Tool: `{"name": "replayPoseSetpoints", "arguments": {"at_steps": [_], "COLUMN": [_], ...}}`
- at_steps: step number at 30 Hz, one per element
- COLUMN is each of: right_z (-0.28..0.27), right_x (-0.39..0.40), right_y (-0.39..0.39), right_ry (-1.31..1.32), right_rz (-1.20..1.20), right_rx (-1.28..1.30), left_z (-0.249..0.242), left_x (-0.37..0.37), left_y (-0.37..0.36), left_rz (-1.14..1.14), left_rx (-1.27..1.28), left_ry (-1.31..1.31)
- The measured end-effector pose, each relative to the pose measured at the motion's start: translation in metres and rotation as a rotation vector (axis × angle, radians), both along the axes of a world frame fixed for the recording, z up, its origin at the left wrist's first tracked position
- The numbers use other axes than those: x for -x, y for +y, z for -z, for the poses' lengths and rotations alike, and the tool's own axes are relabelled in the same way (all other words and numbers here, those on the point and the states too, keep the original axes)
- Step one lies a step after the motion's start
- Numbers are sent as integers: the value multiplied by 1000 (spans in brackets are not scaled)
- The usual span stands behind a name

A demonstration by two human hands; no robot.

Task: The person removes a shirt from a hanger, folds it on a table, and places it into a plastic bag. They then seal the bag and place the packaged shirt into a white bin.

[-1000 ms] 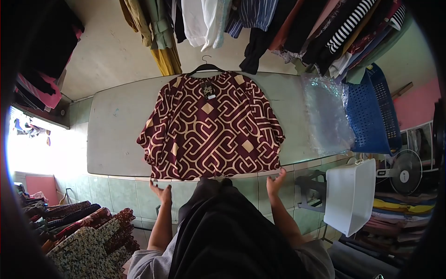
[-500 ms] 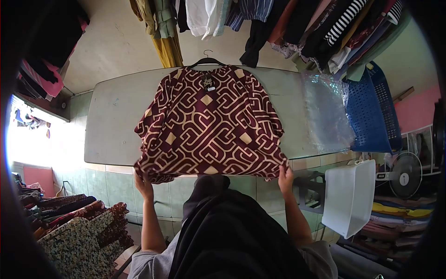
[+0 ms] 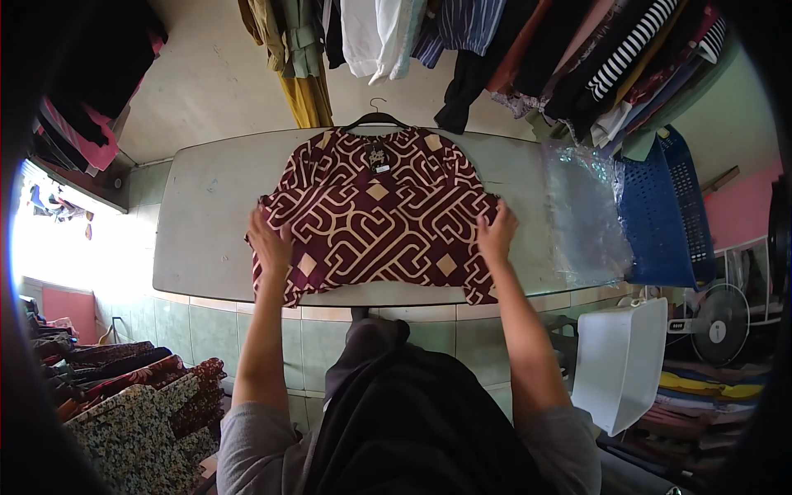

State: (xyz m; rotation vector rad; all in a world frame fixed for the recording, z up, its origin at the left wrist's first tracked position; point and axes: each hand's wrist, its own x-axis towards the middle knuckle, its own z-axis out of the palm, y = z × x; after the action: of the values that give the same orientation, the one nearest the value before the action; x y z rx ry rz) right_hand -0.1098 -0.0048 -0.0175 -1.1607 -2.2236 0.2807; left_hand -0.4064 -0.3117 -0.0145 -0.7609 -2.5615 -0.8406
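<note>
A maroon blouse [image 3: 375,223] with a cream interlocking pattern lies front up on the table, its neck toward the wall. A black hanger [image 3: 375,120] sits in its neckline, and dark tags [image 3: 378,157] hang below the collar. My left hand [image 3: 272,245] rests on the blouse's left side by the sleeve, fingers apart and slightly blurred. At the opposite side, my right hand [image 3: 497,234] touches the right sleeve, thumb spread from the fingers. A crease crosses the chest between the sleeves. The hem lies near the table's front edge, uneven at the corners.
The grey-green table [image 3: 206,223] carries clear plastic bags [image 3: 584,219] at right, beside a blue basket [image 3: 664,206]. A white bin [image 3: 619,363] and a fan [image 3: 719,326] stand lower right. Clothes [image 3: 470,33] hang overhead; floral garments [image 3: 148,412] are at lower left.
Both hands have left the hem corners and moved up to the sides by the sleeves. The hem now lies on the table, farther from me, and its lowest cream diamond no longer shows.
</note>
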Motion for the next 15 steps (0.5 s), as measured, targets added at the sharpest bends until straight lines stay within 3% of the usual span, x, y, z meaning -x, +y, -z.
{"name": "replayPoseSetpoints", "arguments": {"at_steps": [4, 6, 12, 14, 15], "right_z": [-4, -2, 35, 30, 27], "right_x": [-13, -22, -30, -25, -22], "right_y": [-76, -101, -106, -107, -106], "right_ry": [95, -11, -147, -118, -72], "right_rz": [-673, -794, -747, -720, -699], "right_rx": [49, 167, 87, 37, 154], "left_z": [-19, -10, 26, 17, 13], "left_x": [-79, -100, -107, -109, -108], "left_y": [0, -2, -4, 3, 6], "left_rz": [709, 875, 832, 786, 787], "left_rx": [68, 197, 137, 100, 98], "left_ry": [-106, -160, -236, -221, -215]}}
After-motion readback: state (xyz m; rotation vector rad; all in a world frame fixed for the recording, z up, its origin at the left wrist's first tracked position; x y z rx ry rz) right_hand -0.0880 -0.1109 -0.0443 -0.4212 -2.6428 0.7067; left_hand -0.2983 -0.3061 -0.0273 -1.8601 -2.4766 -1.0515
